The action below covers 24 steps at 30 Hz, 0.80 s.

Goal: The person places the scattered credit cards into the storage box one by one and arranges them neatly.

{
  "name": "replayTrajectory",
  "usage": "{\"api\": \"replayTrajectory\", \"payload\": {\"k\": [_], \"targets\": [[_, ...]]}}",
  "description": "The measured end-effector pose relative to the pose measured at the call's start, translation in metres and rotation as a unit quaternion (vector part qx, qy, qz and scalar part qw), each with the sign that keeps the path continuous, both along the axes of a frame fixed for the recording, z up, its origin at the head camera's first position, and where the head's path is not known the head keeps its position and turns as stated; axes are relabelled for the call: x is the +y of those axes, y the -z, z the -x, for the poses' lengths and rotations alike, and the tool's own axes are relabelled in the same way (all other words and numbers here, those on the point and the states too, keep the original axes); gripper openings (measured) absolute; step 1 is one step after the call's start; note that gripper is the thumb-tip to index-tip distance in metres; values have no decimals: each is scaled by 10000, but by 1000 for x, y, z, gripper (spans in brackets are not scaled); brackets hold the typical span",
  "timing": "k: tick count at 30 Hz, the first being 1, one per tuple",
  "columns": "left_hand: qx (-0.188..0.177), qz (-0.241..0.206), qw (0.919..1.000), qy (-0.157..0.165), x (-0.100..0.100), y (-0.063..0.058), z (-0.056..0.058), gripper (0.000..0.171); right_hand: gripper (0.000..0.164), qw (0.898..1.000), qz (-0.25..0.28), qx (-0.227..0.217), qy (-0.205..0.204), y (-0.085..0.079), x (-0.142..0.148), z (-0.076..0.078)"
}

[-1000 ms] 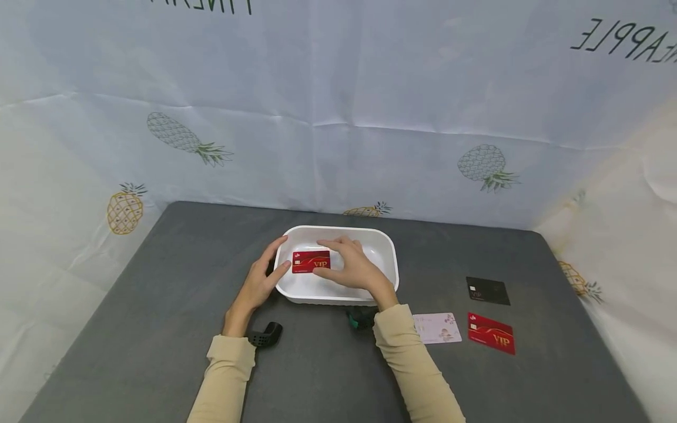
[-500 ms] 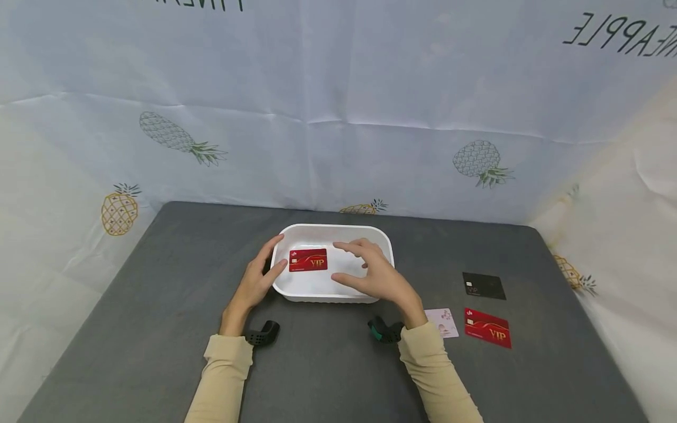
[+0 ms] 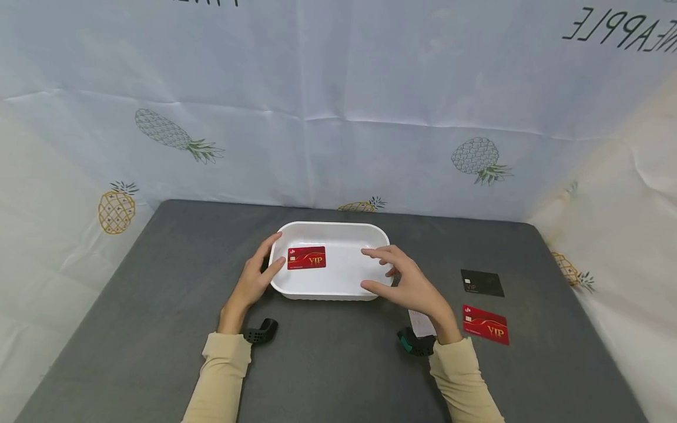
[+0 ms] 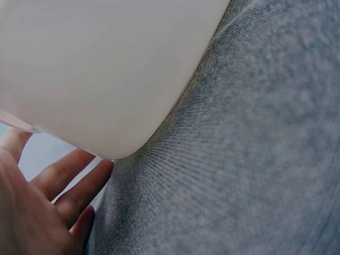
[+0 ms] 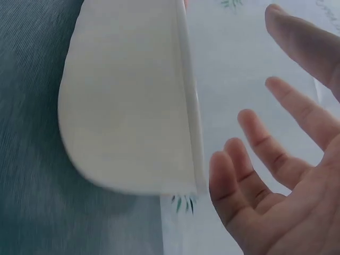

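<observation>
"Whom do we have at left?"
"We see the left hand (image 3: 248, 286), its fingers spread and fairly straight, touching the left end of a white tray (image 3: 344, 277). The tray sits just short of the far edge of the table (image 3: 328, 364), slightly left of that edge's middle."
"And within?"
"A red card (image 3: 307, 258) lies flat on the tray's floor, toward the left end. We judge it light, stiff and slick, likely awkward to lift off that smooth base; we would pinch its two long edges. The tray itself looks to us like light, rigid plastic, best held by the rims at its short ends."
"Farther right?"
"The right hand (image 3: 412, 285) hovers at the tray's right end, thumb and fingers well apart, and we see nothing in its grasp. Toward the table's near edge from there, a pale card (image 3: 420, 323) lies partly hidden. Nearer the right edge we find a black card (image 3: 482, 283) and, just in front, a second red card (image 3: 485, 325): thin and springy, we judge, best taken by a corner."
</observation>
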<state>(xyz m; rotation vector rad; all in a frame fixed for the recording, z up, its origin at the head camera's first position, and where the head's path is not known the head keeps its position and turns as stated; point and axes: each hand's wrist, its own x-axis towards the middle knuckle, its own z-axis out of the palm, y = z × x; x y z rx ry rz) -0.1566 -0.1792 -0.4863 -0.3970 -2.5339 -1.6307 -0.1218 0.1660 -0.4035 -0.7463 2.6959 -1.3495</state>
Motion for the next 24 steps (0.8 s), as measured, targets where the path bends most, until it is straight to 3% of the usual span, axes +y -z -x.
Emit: {"api": "replayTrajectory", "payload": {"k": [9, 18, 24], "targets": [[-58, -11, 10000, -12, 0, -1, 0, 61, 61, 9997, 162, 52, 181, 5, 53, -19], [-66, 14, 10000, -6, 1, -1, -1, 62, 66, 9976, 457, -215, -471, 10, 103, -30], [-49, 11, 10000, -4, 0, -2, -1, 62, 65, 9969, 263, -545, -502, 19, 128, -35]]}}
